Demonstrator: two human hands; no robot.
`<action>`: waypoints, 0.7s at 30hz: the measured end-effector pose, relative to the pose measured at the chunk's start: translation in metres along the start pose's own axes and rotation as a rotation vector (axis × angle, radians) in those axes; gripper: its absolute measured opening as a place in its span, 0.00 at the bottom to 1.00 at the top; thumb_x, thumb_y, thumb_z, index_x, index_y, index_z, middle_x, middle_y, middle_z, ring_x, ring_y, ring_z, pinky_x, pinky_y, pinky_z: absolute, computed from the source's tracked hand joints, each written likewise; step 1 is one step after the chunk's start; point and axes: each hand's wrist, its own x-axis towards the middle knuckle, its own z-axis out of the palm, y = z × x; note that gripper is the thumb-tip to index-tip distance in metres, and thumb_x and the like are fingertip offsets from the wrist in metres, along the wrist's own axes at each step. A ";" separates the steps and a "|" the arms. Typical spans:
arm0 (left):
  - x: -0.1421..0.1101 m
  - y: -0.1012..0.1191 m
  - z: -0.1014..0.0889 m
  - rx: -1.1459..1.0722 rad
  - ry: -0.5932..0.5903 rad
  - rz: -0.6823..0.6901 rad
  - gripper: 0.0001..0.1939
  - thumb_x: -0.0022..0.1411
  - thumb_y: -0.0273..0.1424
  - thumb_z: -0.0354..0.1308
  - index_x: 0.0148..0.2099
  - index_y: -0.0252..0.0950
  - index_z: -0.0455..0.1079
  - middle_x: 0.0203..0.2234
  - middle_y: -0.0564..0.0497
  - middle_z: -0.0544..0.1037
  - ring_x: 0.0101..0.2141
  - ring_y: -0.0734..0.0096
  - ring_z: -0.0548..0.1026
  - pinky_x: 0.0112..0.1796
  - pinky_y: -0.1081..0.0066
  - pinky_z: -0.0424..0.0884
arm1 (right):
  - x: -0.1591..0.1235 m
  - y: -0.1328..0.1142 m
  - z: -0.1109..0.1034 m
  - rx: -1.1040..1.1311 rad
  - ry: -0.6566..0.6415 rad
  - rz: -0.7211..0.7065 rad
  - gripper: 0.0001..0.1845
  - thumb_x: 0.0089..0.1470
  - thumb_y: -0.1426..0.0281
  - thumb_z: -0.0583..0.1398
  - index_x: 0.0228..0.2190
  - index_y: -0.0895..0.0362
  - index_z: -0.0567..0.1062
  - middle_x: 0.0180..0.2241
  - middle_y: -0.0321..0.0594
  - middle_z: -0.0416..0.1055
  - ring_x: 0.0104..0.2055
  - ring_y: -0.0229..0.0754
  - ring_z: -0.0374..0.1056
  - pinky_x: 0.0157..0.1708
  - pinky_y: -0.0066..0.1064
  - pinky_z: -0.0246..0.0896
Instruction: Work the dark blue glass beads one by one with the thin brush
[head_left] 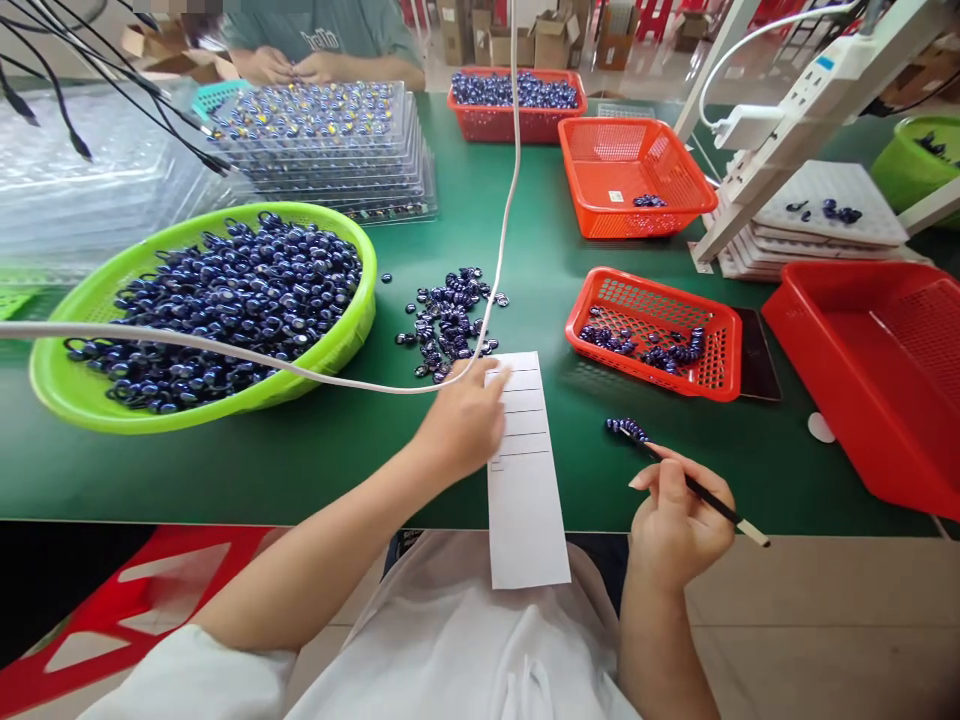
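Note:
My left hand (463,420) rests at the upper left edge of a white paper strip (529,510) marked with ruled lines. Its index finger and thumb are stretched out and slightly apart, with nothing visible between them. Just beyond it lies a loose pile of shiny dark blue ring-like pieces (450,325). My right hand (679,515) grips a slim black stick with a pale end (709,497), like a pen or brush. The stick's far tip touches, or lies over, a short row of small blue pieces (624,428) on the green table; I cannot tell which.
A lime-green basket (367,300) heaped with blue pieces stands left. Red baskets (577,330) stand ahead and right, beside a large red bin (840,370). A white cable (360,386) crosses over my left hand. Stacked clear trays (420,190) sit before another person (322,40).

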 end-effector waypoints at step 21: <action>0.056 0.069 0.063 -0.341 -0.183 0.269 0.12 0.61 0.24 0.53 0.46 0.31 0.73 0.38 0.41 0.76 0.40 0.59 0.74 0.42 0.61 0.74 | 0.000 -0.003 -0.002 0.054 -0.035 0.025 0.06 0.54 0.68 0.67 0.32 0.57 0.75 0.32 0.39 0.78 0.18 0.35 0.68 0.24 0.32 0.66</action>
